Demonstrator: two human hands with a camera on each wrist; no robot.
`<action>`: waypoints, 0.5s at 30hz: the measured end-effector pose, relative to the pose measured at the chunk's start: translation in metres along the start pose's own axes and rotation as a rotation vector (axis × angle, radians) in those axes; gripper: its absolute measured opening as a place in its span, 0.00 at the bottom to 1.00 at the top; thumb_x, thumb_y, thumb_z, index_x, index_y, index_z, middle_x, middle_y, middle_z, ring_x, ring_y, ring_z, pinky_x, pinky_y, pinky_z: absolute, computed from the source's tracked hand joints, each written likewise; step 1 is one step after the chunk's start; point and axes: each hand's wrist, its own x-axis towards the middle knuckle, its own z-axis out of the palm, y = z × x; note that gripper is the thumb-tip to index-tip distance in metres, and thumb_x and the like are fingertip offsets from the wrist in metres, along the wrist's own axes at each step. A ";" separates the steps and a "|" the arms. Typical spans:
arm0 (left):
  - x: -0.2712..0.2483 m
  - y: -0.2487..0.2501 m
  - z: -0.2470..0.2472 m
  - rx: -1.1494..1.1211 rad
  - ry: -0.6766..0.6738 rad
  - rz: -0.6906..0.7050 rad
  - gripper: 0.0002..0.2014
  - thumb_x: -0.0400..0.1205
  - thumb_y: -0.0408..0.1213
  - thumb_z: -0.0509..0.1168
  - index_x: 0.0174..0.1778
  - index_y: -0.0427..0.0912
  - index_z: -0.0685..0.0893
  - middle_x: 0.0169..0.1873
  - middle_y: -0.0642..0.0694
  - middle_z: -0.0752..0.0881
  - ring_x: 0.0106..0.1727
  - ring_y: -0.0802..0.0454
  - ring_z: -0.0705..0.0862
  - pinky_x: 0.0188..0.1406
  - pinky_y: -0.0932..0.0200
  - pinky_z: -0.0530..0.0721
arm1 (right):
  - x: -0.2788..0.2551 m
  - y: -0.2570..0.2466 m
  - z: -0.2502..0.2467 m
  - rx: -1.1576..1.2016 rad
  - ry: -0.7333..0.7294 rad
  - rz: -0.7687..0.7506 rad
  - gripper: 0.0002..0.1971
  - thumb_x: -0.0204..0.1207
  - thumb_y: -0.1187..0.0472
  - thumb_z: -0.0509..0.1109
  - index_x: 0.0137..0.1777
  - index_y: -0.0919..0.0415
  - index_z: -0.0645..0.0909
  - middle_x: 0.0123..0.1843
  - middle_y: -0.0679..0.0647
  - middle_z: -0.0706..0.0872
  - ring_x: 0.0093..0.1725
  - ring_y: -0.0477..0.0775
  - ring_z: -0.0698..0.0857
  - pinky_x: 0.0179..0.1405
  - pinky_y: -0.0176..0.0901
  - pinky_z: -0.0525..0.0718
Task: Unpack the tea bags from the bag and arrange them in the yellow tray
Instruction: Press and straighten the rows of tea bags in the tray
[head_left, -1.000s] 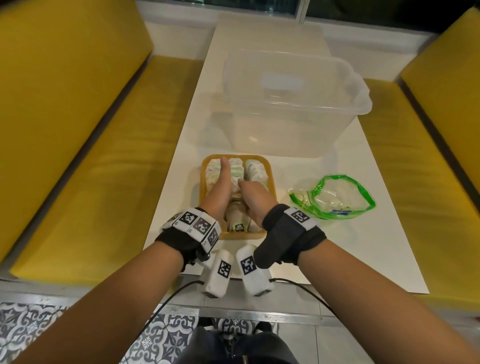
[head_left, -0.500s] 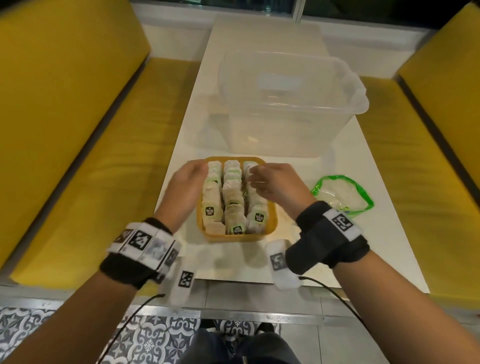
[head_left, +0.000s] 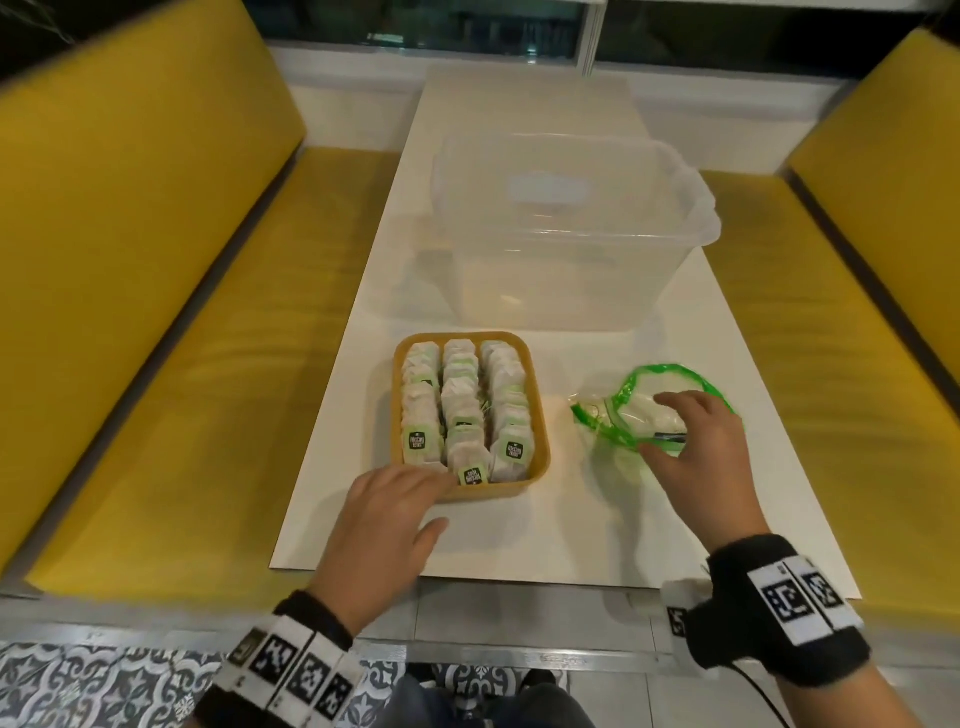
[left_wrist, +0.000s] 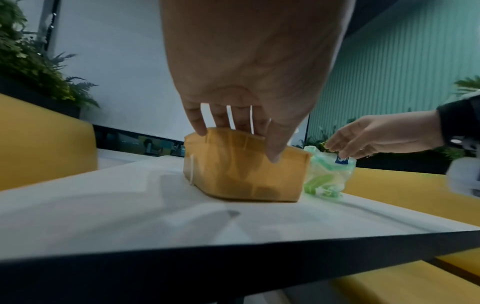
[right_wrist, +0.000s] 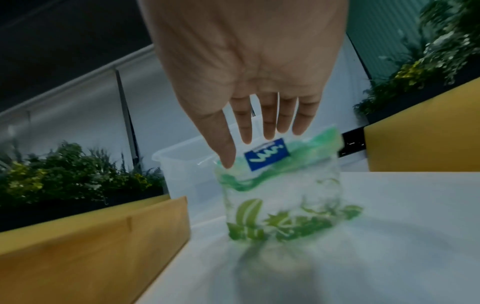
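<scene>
From the head view, the yellow tray sits near the table's front edge, left of centre, packed with three rows of tea bags. The left hand has straight fingers resting on the tray's near-left corner, holding nothing. The green-rimmed plastic bag lies to the tray's right; the right hand is spread over its mouth, fingers relaxed. A clear plastic bin stands behind both, toward the far edge.

From the left wrist, the left hand shows its fingertips touching the tray's rim, thumb against the near wall.

From the right wrist, the right hand is wide, thumb touching the bag's green top; whether the other fingers touch it I cannot tell.
</scene>
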 end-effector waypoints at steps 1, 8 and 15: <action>0.003 -0.001 0.001 0.002 0.030 -0.013 0.19 0.74 0.42 0.76 0.61 0.51 0.86 0.56 0.56 0.88 0.57 0.55 0.81 0.57 0.56 0.76 | -0.001 0.007 0.000 -0.042 -0.003 0.020 0.27 0.65 0.67 0.81 0.66 0.60 0.81 0.66 0.61 0.80 0.67 0.65 0.75 0.63 0.55 0.75; 0.009 -0.011 -0.001 -0.017 0.131 0.005 0.09 0.72 0.32 0.79 0.46 0.44 0.91 0.41 0.51 0.91 0.42 0.49 0.83 0.42 0.58 0.79 | 0.001 0.037 0.016 -0.202 -0.115 0.046 0.13 0.65 0.68 0.78 0.51 0.62 0.88 0.51 0.59 0.89 0.55 0.66 0.83 0.53 0.57 0.83; 0.004 -0.010 -0.006 0.035 0.080 -0.066 0.15 0.79 0.51 0.65 0.54 0.47 0.89 0.49 0.52 0.89 0.52 0.52 0.79 0.51 0.52 0.82 | -0.012 0.034 0.007 -0.069 -0.058 0.000 0.08 0.72 0.66 0.76 0.51 0.62 0.88 0.47 0.58 0.90 0.49 0.62 0.85 0.48 0.53 0.84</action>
